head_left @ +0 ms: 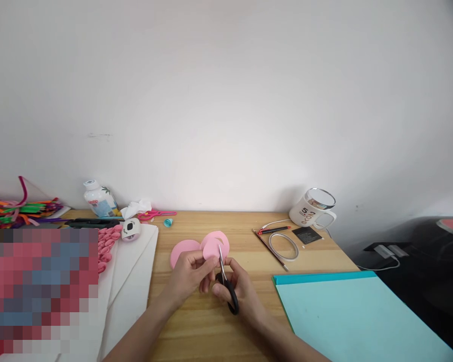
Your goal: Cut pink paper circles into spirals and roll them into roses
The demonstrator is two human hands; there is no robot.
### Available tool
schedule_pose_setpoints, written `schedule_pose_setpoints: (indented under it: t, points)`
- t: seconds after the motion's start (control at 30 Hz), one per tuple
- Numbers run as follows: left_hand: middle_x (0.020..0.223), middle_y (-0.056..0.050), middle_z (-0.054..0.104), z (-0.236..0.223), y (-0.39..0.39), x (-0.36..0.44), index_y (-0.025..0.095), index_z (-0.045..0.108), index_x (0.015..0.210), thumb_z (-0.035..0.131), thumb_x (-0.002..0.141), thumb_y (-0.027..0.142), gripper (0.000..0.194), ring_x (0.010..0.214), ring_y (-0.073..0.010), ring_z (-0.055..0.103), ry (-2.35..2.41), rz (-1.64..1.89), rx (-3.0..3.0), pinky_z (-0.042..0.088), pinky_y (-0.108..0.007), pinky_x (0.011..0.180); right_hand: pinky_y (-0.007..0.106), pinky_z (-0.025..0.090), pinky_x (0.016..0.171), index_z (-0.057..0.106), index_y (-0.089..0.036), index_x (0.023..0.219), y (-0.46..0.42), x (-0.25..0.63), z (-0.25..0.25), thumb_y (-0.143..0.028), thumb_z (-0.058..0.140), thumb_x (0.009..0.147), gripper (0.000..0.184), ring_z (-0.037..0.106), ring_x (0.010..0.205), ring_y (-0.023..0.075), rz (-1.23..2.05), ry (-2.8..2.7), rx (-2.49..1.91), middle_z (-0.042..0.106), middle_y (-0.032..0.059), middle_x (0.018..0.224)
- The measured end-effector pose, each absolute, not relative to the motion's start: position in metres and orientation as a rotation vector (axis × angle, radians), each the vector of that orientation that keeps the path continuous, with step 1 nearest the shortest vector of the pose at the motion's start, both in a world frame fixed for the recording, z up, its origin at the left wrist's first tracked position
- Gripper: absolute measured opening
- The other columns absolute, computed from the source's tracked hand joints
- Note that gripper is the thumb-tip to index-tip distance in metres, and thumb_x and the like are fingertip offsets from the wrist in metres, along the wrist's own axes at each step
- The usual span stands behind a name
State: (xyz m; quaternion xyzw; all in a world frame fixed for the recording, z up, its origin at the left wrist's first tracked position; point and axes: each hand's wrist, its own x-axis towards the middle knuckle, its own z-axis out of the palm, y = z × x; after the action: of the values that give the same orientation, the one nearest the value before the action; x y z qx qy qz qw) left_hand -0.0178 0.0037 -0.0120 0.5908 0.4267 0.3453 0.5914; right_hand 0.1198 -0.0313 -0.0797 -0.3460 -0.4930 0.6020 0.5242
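Observation:
My left hand point(194, 271) is closed on a piece of pink paper point(210, 248) with a rounded edge, pinched between thumb and fingers. In my right hand point(238, 286) is a pair of scissors point(232, 296) with black handles, its blades pointing up and away from me. The silver blades lie against the pink paper at its right side, where a curved slit shows. Just behind my left hand, a round pink paper disc point(183, 250) rests on the wooden table, partly covered by that hand.
On the left are white sheets point(136, 271), a small white case point(130, 229), a white bottle point(100, 199) and pink scissors point(156, 214). To the right are a mug point(305, 208), a coiled cable point(283, 246), a pen point(275, 230) and a light-blue folder point(355, 311). A wall stands behind.

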Motion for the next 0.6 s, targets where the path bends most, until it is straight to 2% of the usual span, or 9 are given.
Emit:
schedule_pose_setpoints:
  t: [0.17,0.3,0.4,0.6]
  points:
    - [0.044,0.004,0.051,-0.0106,0.0035,-0.0188,0.014,0.053,0.049,0.063,0.073,0.040,0.036,0.034,-0.0066,0.047,0.963,0.757,1.377,0.034,-0.017,0.035,0.023,0.037,0.050,0.045,-0.024,0.096,-0.0302,0.1209,-0.0789,-0.049,0.078,0.062,0.054,0.047,0.049,0.0114,1.400,-1.171,-0.834,0.048,-0.0066,0.058]
    - [0.045,0.004,0.052,-0.0107,0.0037,-0.0189,0.014,0.053,0.050,0.063,0.073,0.041,0.036,0.034,-0.0065,0.047,0.972,0.767,1.385,0.034,-0.017,0.036,0.024,0.038,0.052,0.044,-0.024,0.095,-0.0302,0.1209,-0.0767,-0.050,0.077,0.063,0.053,0.046,0.048,0.0112,1.432,-1.172,-0.823,0.047,-0.0074,0.057]
    - [0.046,0.004,0.053,-0.0104,0.0043,-0.0194,0.015,0.053,0.051,0.061,0.074,0.042,0.037,0.034,-0.0061,0.047,0.970,0.773,1.395,0.034,-0.017,0.036,0.023,0.034,0.049,0.043,-0.024,0.095,-0.0303,0.1209,-0.0754,-0.051,0.076,0.063,0.053,0.043,0.046,0.0095,1.447,-1.171,-0.831,0.048,-0.0072,0.058]
    - [0.044,0.004,0.052,-0.0087,0.0056,-0.0212,0.015,0.053,0.052,0.058,0.075,0.045,0.039,0.034,-0.0061,0.045,0.980,0.780,1.406,0.034,-0.017,0.035,0.017,0.017,0.041,0.038,-0.023,0.093,-0.0313,0.1218,-0.0718,-0.049,0.073,0.067,0.050,0.028,0.045,0.0049,1.455,-1.192,-0.842,0.049,-0.0070,0.064]
